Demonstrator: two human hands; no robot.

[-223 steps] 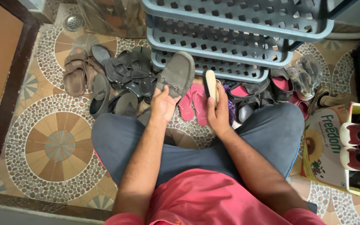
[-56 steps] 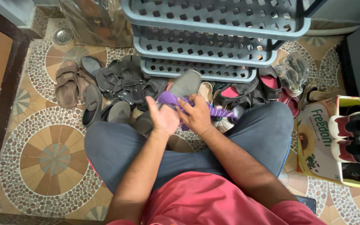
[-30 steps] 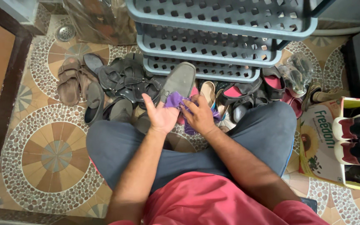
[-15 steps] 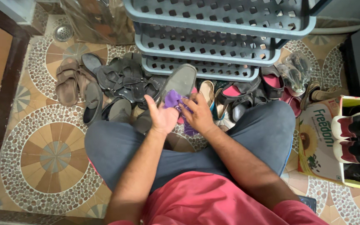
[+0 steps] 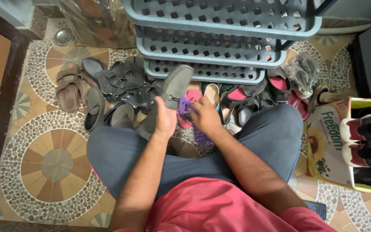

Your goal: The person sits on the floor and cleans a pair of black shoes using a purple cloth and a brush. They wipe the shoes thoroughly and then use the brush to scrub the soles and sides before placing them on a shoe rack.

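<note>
The left hand [image 5: 165, 119] has its fingers wrapped around a grey loafer [image 5: 175, 86], holding it up over the sandals [image 5: 127, 83] piled on the tiled floor [image 5: 52, 154], just below the blue rack [image 5: 211, 43]. The right hand [image 5: 205, 118], fingers closed, presses a purple cloth [image 5: 184, 108] against the loafer's side.

The person wore a salmon-red shirt [image 5: 211, 206] with short sleeves, so both forearms were bare down to the left hand [image 5: 165, 119] and the right hand [image 5: 205, 119]. Grey-blue trousers [image 5: 271, 137] covered the legs (a thin bright blue line ran along the right one). No watch or ring showed.
</note>
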